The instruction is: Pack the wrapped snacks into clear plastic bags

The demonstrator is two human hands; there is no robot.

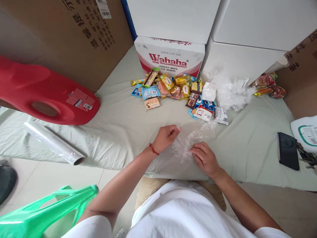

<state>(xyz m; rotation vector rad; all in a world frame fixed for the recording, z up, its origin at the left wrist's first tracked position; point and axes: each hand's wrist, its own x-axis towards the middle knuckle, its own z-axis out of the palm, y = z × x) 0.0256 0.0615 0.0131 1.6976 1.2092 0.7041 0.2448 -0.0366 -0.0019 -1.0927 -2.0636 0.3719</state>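
A clear plastic bag point(185, 140) is stretched loosely between my two hands over the cloth-covered surface. My left hand point(166, 137), with a red string bracelet at the wrist, pinches one edge of it. On the other side, my right hand point(204, 157) grips the bag with curled fingers. Just beyond lie wrapped snacks: a red-and-white packet point(203, 113), a white printed packet point(221, 115), a brown cocoa packet point(193, 99) and a pink-topped wrapped cake point(152, 103). More crumpled clear bags point(232, 91) are heaped to the right of the snacks.
A Wahaba-style white-and-red water carton point(170, 58) stands behind the snacks. At left are a large red jug point(61, 96), a plastic film roll point(55, 143) and a green stool point(49, 211). A black phone point(288, 150) lies at right beside a white bottle point(305, 134).
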